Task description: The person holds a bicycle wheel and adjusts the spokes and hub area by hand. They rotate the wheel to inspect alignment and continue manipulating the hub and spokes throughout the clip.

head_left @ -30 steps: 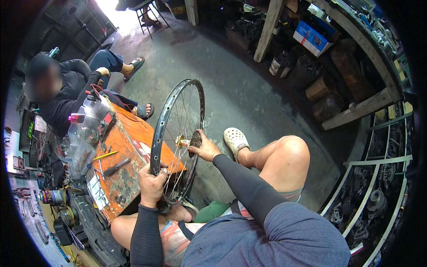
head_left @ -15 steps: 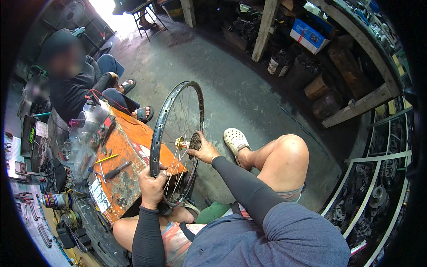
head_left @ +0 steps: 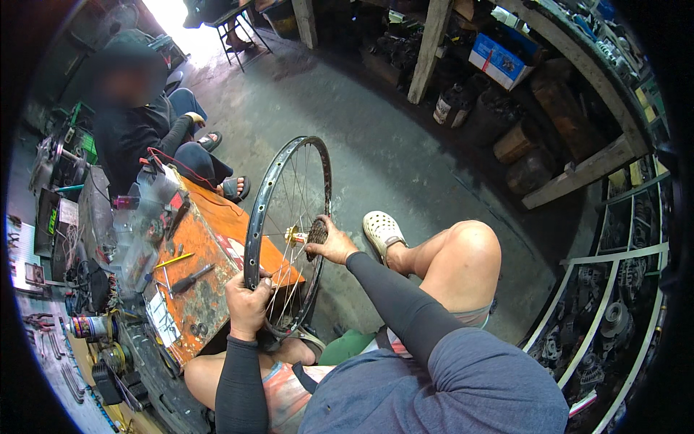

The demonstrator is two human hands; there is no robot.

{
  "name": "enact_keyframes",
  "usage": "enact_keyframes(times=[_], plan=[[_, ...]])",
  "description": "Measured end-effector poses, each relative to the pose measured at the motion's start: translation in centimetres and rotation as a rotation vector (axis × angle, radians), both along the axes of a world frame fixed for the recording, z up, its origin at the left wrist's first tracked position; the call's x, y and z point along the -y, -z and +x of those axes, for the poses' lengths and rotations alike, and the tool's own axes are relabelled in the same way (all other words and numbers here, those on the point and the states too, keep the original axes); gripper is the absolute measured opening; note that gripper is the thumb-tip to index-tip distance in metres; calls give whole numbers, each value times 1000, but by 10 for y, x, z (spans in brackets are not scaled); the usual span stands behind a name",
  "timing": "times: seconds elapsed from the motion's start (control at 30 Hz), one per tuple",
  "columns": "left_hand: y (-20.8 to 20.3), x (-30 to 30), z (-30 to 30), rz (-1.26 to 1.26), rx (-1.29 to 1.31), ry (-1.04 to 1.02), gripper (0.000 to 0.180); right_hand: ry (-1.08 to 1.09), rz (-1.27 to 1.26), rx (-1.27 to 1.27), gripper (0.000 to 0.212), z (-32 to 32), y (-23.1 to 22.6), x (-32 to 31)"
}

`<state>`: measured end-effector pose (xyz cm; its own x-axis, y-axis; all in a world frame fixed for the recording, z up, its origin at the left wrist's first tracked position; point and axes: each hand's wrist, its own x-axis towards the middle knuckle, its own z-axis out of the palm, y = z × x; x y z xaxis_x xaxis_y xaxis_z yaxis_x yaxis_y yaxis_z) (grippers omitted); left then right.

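Observation:
A black bicycle wheel (head_left: 253,217) without a tyre stands upright between my knees, its spokes running to a gold hub (head_left: 295,236). My left hand (head_left: 247,301) is closed around the near, lower left part of the rim. On the hub's right side sits a dark cassette (head_left: 316,235) of stacked sprockets. My right hand (head_left: 334,243) grips that cassette, thumb on top and fingers curled at its edge. The fingertips of both hands are partly hidden.
Left of the wheel is a worn orange bench (head_left: 206,239) with a screwdriver (head_left: 192,278), a yellow pencil (head_left: 173,260) and clear plastic containers. A seated person (head_left: 144,137) is beyond it. Racks of metal parts (head_left: 611,318) stand at the right, wooden shelving (head_left: 578,177) behind.
The seated person has shifted slightly to the right and leans differently. Both my hands keep their places on the wheel, which has barely moved.

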<state>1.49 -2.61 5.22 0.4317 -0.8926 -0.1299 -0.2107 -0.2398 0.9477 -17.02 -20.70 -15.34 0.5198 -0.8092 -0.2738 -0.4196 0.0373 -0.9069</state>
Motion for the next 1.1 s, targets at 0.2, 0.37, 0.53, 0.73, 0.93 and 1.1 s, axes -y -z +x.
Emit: enact_keyframes(times=[0.2,0.37,0.53,0.73,0.93,1.1], plan=[[-2,3,-3,-3,28,24,6,76,-6,8,119,-3,9,-6],[-2,0,-1,6,43,9,7,-17,-58,-34,118,-4,-1,-4],[2,4,-3,9,66,16,9,67,9,40,108,-11,7,0],[4,-3,4,3,56,-4,9,-19,-53,26,106,-5,-15,-9],[1,0,-1,35,62,15,10,-36,48,-59,104,-11,-5,9],[-2,4,-1,-2,58,21,10,-26,-92,43,113,-10,-4,-3]])
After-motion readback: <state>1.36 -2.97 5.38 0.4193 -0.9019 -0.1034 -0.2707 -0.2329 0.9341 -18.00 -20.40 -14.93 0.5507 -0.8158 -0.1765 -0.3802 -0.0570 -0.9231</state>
